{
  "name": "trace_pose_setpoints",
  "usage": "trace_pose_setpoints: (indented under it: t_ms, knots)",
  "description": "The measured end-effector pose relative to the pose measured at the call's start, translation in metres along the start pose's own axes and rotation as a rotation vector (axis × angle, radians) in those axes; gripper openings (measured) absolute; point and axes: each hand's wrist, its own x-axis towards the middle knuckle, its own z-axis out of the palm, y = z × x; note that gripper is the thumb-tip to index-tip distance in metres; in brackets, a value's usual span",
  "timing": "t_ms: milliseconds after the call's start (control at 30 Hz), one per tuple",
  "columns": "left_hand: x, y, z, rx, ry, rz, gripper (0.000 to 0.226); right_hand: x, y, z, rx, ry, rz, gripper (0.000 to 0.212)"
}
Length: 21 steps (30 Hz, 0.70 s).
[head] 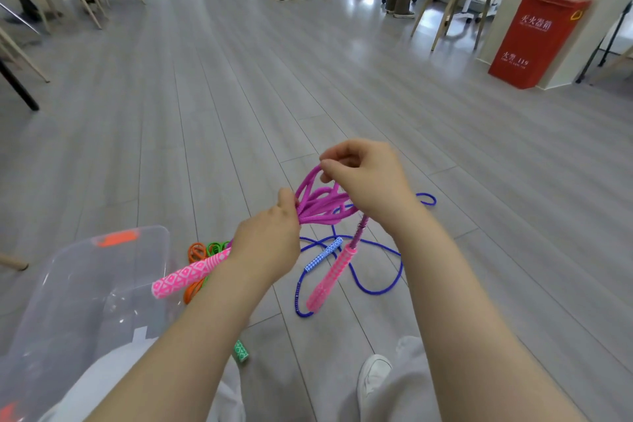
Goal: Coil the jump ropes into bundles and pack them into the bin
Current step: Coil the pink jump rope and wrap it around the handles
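My left hand (270,243) grips the gathered loops of a magenta jump rope (317,202) at their base. One pink patterned handle (190,273) sticks out to the left below that hand. My right hand (366,178) pinches the top loop of the same rope. The second pink handle (330,279) hangs down from the bundle. A blue jump rope (376,271) lies spread on the floor under the hands, its blue-and-white handle (323,254) beside the hanging pink one. A clear plastic bin (85,291) stands at lower left.
Orange and green rope loops (205,250) lie on the floor right of the bin, and a green handle (240,351) shows near my knee. My white shoe (373,377) is below. A red box (534,41) stands far right; chairs and a standing person are behind.
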Motion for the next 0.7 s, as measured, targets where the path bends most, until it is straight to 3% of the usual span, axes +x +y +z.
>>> trace_pose_setpoints:
  t_ms: [233,433,533,700]
  knots:
    - [0.005,-0.002,0.002,-0.035,-0.079,-0.125,0.020,-0.003,-0.002,0.011,0.056,-0.066,-0.002,0.014]
    - [0.007,0.000,0.006,0.064,-0.152,-0.052,0.025,-0.020,-0.013,0.013,0.161,-0.369,0.070,0.017]
    - [0.021,-0.024,-0.006,-0.339,-0.174,-0.179,0.021,-0.022,-0.005,-0.003,0.241,-0.476,0.144,0.016]
    - [0.018,-0.037,-0.040,-0.965,-0.249,-0.198,0.011,-0.025,0.006,-0.011,0.251,-0.713,0.254,0.011]
